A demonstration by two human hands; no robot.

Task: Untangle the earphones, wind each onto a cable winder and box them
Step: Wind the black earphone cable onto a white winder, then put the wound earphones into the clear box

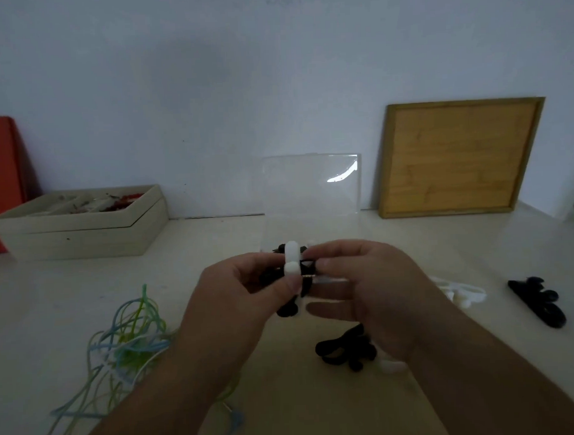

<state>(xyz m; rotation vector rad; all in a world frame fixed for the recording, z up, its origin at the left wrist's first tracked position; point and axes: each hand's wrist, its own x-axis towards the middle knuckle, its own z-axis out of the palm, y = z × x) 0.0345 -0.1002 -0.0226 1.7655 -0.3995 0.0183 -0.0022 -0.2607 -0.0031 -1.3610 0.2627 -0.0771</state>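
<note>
Winding step, near its end by the look. Left hand (242,293) pinches the white winder (292,261) between thumb and forefinger, other fingers curled behind it. Right hand (362,279) meets it from the other side, thumb and forefinger nipped on the black earphone (284,311) cord at the winder, lower fingers loosely straight. Exactly which bit those fingertips have is hard to make out. Most of the cord looks wrapped on; a short piece hangs below the left thumb.

Clear box (310,190), lid up, sits just beyond both hands. Green-blue earphone tangle (127,340) lies outside the left wrist, untouched. Under the right wrist is a black lump (345,348), winder or cord, cannot tell. Out past the right hand: spare white winder (460,292), then black winder (539,303).

Next, I'd judge: tuck the loose end into the winder's slot, keeping the wraps tight so they don't spring off, then reach forward and drop it in the box. The coloured tangle comes after.
</note>
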